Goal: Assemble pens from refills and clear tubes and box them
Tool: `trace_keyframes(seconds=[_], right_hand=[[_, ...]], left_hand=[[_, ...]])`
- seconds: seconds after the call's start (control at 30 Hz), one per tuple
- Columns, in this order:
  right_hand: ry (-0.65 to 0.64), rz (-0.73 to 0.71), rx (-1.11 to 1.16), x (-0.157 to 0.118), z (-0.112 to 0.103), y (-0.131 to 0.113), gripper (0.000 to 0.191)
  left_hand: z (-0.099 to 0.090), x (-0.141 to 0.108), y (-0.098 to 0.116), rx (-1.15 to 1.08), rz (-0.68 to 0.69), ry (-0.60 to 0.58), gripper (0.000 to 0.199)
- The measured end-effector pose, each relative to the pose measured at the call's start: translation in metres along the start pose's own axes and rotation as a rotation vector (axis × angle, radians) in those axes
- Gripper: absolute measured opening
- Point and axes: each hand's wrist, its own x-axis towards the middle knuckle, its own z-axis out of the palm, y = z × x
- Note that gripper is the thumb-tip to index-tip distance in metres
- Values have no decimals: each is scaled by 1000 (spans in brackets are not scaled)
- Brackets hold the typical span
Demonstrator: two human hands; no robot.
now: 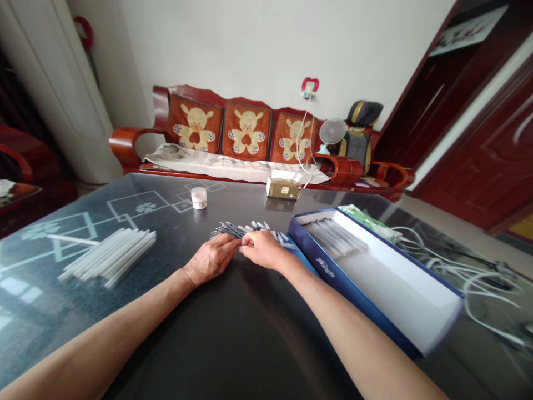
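My left hand (213, 259) and my right hand (263, 249) meet at the middle of the dark table, fingertips pinched close together. What they hold between them is too small and hidden to make out. Just beyond my fingers lies a pile of thin dark sticks (228, 228) that look like pen refills, with pale grey-white ends (260, 225) towards the right. My hands cover part of this pile. Away to the left rests a stack of white translucent tubes (114, 254), one lying askew. On the right, an open blue box (400, 283) has a row of pen-like sticks (335, 236) at its far end.
A small white jar (199, 198) and a tissue box (283, 188) stand towards the table's far side. Beside the blue box are a green-and-white packet (368, 222) and tangled white cables (470, 272). Behind the table is a wooden sofa (137, 145) with cushions.
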Motion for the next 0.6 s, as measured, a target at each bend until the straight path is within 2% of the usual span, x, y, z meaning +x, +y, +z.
trace_keyframes(seconds=[0.13,0.23,0.33,0.43,0.53,0.6], right_hand=[[-8,-60,-234,5,-42,-16,11],[85,-43,-291,-4,-95,-1,10],[258,141,-389,-27,-151,43,15],[400,508,-619,-56,-189,101,21],[367,747,-776,-79,-196,151,25],[308,794,-842,-86,-189,172,27]], left_hand=[[-4,0,1,137,-55,155,51],[-5,1,1,186,-94,219,60],[-3,1,-1,182,-97,203,59],[0,2,-2,174,-109,182,54],[2,1,-4,168,-129,178,49],[3,0,-6,161,-138,167,46]])
